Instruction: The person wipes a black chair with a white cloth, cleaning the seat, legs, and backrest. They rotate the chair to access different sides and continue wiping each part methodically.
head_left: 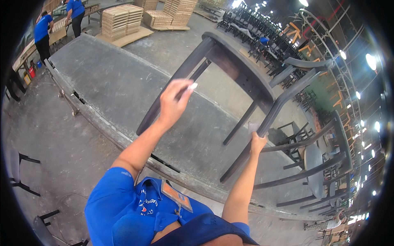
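Observation:
A dark grey-black wooden chair [240, 74] stands on a long grey worktable in front of me, its curved backrest to the right. My left hand [174, 100] is raised beside the chair's left front leg. Its fingers are pinched on a small white piece [192, 86], too small to name exactly. I grip the chair's right rear leg with my right hand [258, 143]. A pale, thin sheet [253, 127] shows next to those fingers; whether they hold it I cannot tell.
The worktable [106, 78] runs from far left to near right. A second dark chair [342, 158] lies on its right part. Stacks of wooden slats [122, 21] sit on the floor beyond. Two people [42, 33] in blue shirts work at a far-left bench. Many chairs fill the back right.

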A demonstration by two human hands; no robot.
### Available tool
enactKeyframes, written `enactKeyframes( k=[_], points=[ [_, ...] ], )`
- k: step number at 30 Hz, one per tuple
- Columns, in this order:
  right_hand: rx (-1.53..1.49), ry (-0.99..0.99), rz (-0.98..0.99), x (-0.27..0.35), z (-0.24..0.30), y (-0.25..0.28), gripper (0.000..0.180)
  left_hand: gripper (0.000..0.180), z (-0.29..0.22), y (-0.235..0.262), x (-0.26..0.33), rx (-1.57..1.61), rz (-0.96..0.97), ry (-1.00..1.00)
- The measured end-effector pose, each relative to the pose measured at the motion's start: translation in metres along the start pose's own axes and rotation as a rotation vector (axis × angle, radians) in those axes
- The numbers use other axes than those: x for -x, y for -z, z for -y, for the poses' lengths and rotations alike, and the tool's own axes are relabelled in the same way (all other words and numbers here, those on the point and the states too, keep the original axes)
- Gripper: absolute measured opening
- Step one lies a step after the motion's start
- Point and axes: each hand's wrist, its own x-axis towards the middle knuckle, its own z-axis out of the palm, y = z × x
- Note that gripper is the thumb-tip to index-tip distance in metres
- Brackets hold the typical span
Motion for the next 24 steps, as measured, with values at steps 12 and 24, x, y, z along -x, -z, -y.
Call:
enactKeyframes(
  k=[12,24],
  points=[
    [0.026,-0.075,0.009,0.022,-0.003,0.006,0.015,0.014,0.012,-0.085,-0.097,-0.197,-0.145,-0.451],
    [0.002,-0.063,0.020,0.009,0.004,0.001,0.014,0.018,0.043,-0.045,-0.123,-0.193,-0.117,-0.267]
  ],
)
